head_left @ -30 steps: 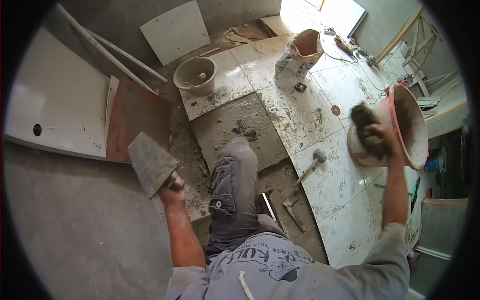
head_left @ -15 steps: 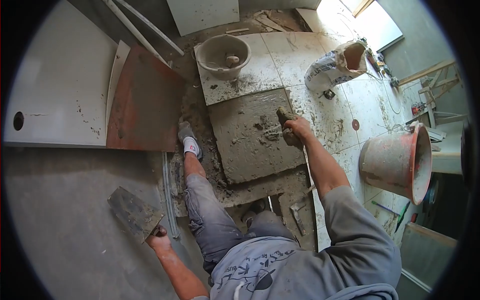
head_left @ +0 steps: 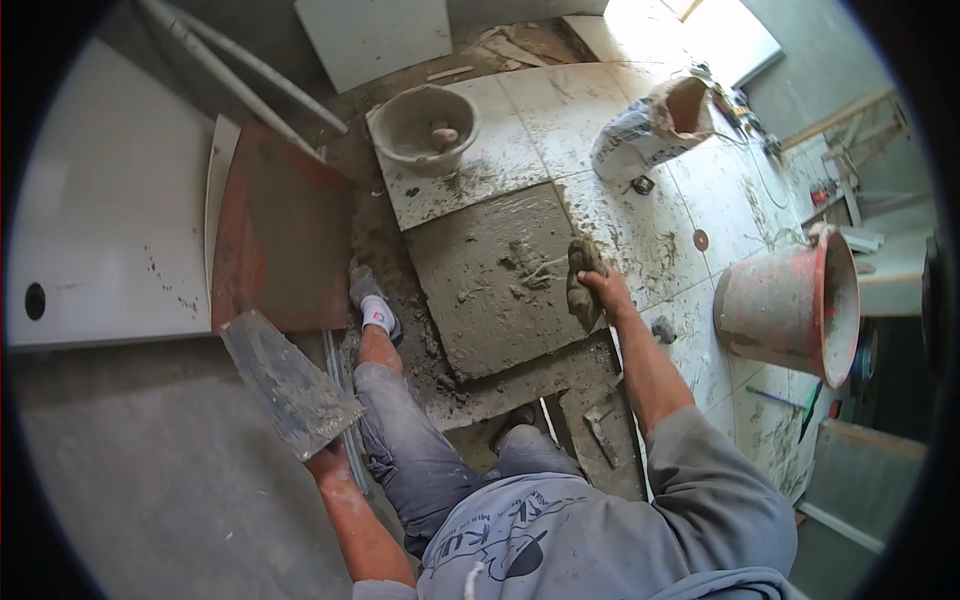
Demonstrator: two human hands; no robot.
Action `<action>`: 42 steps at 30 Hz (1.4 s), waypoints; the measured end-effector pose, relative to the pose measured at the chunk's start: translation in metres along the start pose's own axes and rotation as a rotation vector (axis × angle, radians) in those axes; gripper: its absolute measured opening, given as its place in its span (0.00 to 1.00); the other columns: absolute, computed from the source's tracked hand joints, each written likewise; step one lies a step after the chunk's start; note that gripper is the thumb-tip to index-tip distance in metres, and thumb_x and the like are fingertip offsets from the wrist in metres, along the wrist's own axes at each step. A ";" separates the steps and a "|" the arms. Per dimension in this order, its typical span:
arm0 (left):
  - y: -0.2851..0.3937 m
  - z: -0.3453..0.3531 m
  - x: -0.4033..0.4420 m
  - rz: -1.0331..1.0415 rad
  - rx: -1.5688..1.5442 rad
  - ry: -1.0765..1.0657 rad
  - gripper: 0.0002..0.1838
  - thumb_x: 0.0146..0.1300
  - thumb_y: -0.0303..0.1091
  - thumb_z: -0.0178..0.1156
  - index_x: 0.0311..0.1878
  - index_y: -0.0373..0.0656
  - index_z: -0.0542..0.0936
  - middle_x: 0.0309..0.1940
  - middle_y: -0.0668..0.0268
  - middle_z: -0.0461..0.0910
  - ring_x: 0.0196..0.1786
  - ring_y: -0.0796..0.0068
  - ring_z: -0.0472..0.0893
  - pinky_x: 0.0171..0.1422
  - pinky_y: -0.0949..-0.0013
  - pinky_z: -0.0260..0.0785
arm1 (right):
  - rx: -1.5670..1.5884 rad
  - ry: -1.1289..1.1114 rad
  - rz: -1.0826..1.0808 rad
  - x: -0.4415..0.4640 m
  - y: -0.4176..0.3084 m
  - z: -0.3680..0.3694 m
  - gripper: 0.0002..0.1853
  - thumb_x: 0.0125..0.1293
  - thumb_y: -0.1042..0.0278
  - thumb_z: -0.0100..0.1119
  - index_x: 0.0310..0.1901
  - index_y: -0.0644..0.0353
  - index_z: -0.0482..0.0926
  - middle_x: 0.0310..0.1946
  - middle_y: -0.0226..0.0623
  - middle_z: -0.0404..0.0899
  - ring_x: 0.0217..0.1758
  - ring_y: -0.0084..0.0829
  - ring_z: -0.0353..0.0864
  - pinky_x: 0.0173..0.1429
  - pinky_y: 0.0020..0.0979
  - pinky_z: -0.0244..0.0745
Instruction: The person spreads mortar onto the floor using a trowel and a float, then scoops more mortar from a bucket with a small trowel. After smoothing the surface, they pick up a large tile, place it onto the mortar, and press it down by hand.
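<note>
The right hand (head_left: 607,292) is clenched around a mud-caked lump (head_left: 583,285), whose material I cannot make out; the lump lies under the fingers, on the side of the hand toward the square mortar bed (head_left: 490,310), and shows against the bed's right edge. Whether the lump touches the wet surface or is just above it, I cannot tell. The left hand (head_left: 330,466) grasps a trowel (head_left: 290,385) at its near end, the fingers mostly hidden by the smeared blade, which extends up and to the left from the hand, well apart from the mortar. The bed itself lies between the two hands and farther forward, rough and ridged, with a clotted patch near its middle. White tiles (head_left: 520,105) run along its far and right sides. Beyond the far edge sits a grey basin (head_left: 422,130); a paper bag (head_left: 650,130) stands on the tiles to its right. A red-rimmed bucket (head_left: 765,305) is to the right of the right hand, and a hammer (head_left: 601,437) lies nearer the body.
</note>
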State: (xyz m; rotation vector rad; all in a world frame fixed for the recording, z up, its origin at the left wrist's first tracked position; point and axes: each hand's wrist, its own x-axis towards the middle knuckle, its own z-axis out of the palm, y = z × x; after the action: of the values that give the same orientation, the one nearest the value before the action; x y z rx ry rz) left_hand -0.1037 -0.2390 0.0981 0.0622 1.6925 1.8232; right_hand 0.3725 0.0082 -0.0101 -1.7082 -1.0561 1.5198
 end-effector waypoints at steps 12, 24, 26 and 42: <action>-0.059 -0.027 0.049 0.146 0.381 -0.385 0.15 0.67 0.48 0.48 0.40 0.48 0.76 0.28 0.72 0.76 0.22 0.81 0.72 0.15 0.79 0.58 | 1.125 0.404 0.022 -0.151 0.056 -0.158 0.29 0.54 0.57 0.66 0.55 0.62 0.72 0.44 0.39 0.79 0.43 0.37 0.81 0.50 0.37 0.77; -0.003 0.034 -0.098 0.025 0.392 -0.521 0.16 0.53 0.30 0.57 0.46 0.39 0.73 0.38 0.64 0.72 0.40 0.70 0.75 0.42 0.70 0.71 | 1.113 0.937 -0.572 -0.245 -0.087 -0.480 0.41 0.57 0.31 0.57 0.62 0.59 0.67 0.51 0.48 0.74 0.52 0.43 0.77 0.48 0.40 0.77; -0.015 0.040 -0.119 0.997 0.777 -0.782 0.14 0.67 0.45 0.51 0.48 0.48 0.76 0.31 0.77 0.73 0.27 0.86 0.72 0.21 0.83 0.58 | 1.048 1.055 -0.351 -0.222 -0.079 -0.501 0.45 0.57 0.29 0.55 0.64 0.61 0.64 0.48 0.51 0.75 0.48 0.42 0.79 0.40 0.33 0.78; -0.108 0.143 -0.235 0.588 1.493 -0.573 0.41 0.50 0.58 0.67 0.58 0.35 0.71 0.45 0.41 0.79 0.50 0.48 0.80 0.55 0.50 0.69 | -0.018 0.251 -0.256 -0.323 0.020 -0.044 0.19 0.66 0.49 0.57 0.39 0.61 0.81 0.32 0.45 0.83 0.36 0.38 0.85 0.41 0.36 0.77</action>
State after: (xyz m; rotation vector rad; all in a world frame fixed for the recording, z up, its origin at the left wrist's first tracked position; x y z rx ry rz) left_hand 0.1911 -0.2288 0.1138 1.6117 2.2468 0.3101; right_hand 0.4117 -0.2793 0.1404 -1.6520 -1.1078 1.1084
